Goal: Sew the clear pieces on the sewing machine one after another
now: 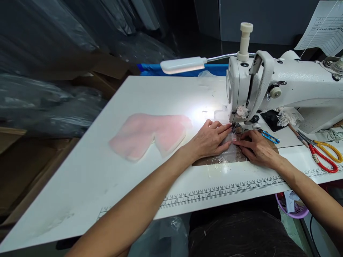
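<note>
My left hand lies on a thin sheer piece of material, just left of the needle area of a white sewing machine. Its fingers are stretched out and pressed flat. From the other side, my right hand rests on the same material with fingers apart, its index fingertip close to the presser foot. Under the material is a brown plate in the table. A blue thread snipper lies just beyond my right hand. The fingers partly hide the spot under the needle.
Pink cut fabric lies left on the white table. Scissors with red and yellow handles lie at right. A printed ruler runs along the front edge. A lamp hangs above; a purple basket stands below.
</note>
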The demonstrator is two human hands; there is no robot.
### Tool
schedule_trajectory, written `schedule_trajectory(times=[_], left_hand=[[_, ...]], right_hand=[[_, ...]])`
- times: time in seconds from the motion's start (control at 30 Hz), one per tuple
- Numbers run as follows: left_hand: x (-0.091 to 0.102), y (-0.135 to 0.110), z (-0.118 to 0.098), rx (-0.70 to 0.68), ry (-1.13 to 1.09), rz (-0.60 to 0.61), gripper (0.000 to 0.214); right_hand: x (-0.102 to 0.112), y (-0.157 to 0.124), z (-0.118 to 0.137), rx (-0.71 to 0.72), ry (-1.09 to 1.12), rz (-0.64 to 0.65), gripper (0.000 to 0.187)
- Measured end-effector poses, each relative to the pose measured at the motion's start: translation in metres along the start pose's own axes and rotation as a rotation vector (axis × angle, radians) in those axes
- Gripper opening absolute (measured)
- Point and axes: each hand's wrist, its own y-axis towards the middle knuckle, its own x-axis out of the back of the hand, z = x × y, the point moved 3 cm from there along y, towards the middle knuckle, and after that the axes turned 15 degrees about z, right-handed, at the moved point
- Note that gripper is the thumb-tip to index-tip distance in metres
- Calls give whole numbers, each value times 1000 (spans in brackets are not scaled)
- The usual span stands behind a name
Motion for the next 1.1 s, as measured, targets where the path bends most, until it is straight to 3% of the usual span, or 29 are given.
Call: schedule_trajectory(times=[0.13,0.33,0.57,0.9,1.1], left_hand=[[1,0,0,3,-19,-89,39],[-4,1,-3,-152,-110,-228,27],[3,-5,-2,-185,-209,-233,26],[4,-7,-3,-194,-69,-215,30],[2,-5,-2,-125,-39,-203,30]], right_hand=[[0,0,0,6,9,-10,33],[2,1,0,23,30,-23,33],[3,1,2,-29,45,40,33],[3,0,5,-67,61,40,35],[3,-1,8,-78,53,56,36]])
